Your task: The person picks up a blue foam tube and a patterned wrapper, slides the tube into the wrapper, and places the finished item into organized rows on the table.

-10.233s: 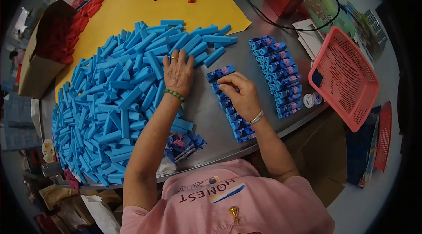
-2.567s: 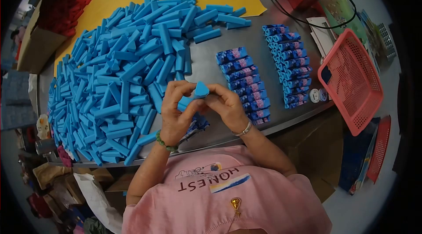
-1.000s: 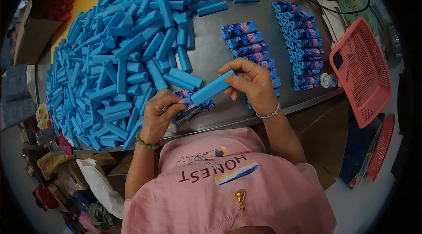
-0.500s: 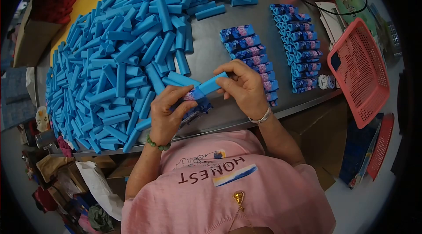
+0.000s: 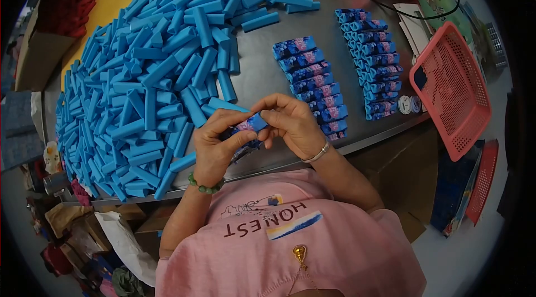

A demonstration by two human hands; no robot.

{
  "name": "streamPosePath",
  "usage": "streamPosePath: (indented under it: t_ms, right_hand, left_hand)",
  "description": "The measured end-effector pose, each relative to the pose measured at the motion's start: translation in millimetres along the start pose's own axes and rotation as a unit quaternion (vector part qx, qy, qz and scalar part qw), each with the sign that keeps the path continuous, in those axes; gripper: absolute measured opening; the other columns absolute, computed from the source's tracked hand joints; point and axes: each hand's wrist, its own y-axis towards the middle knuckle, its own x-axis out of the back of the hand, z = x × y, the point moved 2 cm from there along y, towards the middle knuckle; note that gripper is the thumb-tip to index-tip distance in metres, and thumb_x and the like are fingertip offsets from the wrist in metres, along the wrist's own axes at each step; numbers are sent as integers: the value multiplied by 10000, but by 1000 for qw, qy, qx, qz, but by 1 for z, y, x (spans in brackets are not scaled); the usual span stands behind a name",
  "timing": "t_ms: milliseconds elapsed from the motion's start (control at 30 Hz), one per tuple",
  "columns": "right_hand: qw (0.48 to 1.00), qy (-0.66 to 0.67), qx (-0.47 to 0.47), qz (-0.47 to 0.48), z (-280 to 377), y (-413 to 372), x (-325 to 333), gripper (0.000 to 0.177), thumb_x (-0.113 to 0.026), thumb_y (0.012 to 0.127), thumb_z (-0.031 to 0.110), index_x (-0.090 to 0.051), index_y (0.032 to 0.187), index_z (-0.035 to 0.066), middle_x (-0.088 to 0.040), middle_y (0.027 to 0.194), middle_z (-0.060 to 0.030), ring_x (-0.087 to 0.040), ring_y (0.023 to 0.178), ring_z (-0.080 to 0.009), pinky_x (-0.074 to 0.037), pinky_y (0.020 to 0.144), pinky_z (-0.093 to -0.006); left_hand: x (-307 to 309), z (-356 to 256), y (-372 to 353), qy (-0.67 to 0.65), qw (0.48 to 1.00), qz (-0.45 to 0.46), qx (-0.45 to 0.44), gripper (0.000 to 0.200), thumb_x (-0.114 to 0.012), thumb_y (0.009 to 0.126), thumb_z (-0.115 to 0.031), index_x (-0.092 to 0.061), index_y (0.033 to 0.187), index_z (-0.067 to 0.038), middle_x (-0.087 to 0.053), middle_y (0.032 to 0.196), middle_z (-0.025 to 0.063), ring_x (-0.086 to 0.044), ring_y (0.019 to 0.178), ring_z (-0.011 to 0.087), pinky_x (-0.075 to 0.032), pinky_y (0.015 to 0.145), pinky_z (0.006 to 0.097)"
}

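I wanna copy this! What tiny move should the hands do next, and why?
Perhaps the right hand should gently press the end of the patterned piece while the left hand steadies it, because both hands hold it now, the right one at that end.

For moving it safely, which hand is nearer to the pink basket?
Right. The right hand lies left of the pink basket; the left hand is farther left, nearer the blue pile.
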Motion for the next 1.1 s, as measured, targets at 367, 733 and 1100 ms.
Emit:
streamPosePath:
  t_ms: [367,733,1100]
  right_hand:
    - [975,-150,111,-122,23,-16,17,189,-533,931,69,-576,1090,-24,-633,864,-84,-643,664,-128,-504,530,-216]
    - [892,-420,168,-4,17,-65,23,160,-594,873,64,-617,1011,-14,-592,895,-57,-640,783,-128,-497,644,-232]
    - [860,-483,158,30,-45,-47,20,673,-629,861,242,-325,1408,-5,-327,1433,-228,-320,1344,-340,-288,1099,-391]
  left_hand:
    - [-23,-6,84,159,983,-3,-89,247,-727,755,-51,-699,998,-28,-623,869,62,-581,759,135,-457,697,244]
    - [-83,40,214,372,907,59,-189,281,-714,761,-183,-701,995,-27,-644,894,116,-626,830,272,-488,745,352]
    - [-83,70,158,113,979,-11,-168,529,-442,980,-307,-355,1410,-11,-414,1398,175,-384,1310,272,-300,1073,355]
